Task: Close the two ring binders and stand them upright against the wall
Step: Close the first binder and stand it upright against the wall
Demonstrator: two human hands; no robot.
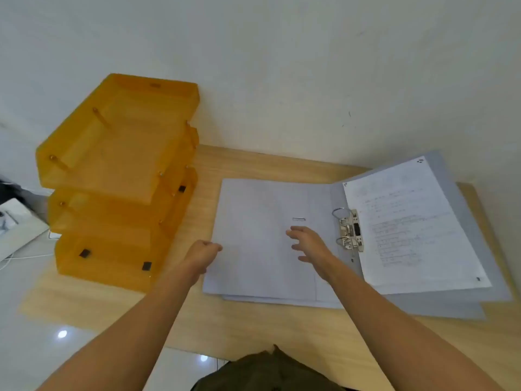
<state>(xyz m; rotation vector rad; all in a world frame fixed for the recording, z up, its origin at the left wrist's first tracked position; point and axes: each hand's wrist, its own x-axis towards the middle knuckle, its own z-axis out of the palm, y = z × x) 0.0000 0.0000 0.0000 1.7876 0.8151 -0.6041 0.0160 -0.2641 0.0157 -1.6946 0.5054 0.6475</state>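
Head view: the top open binder (pixel 270 238) lies flat right of the orange trays (pixel 118 176), another beneath. The left hand (pixel 204 253) pinches its left cover edge; the right hand (pixel 308 244) hovers spread, empty. Best swing that cover rightward over the rings (pixel 348 227), keeping the papers (pixel 408 221) flat.

A pale wall (pixel 310 66) backs a light wooden desk (pixel 253 320) over glossy floor (pixel 42 328).
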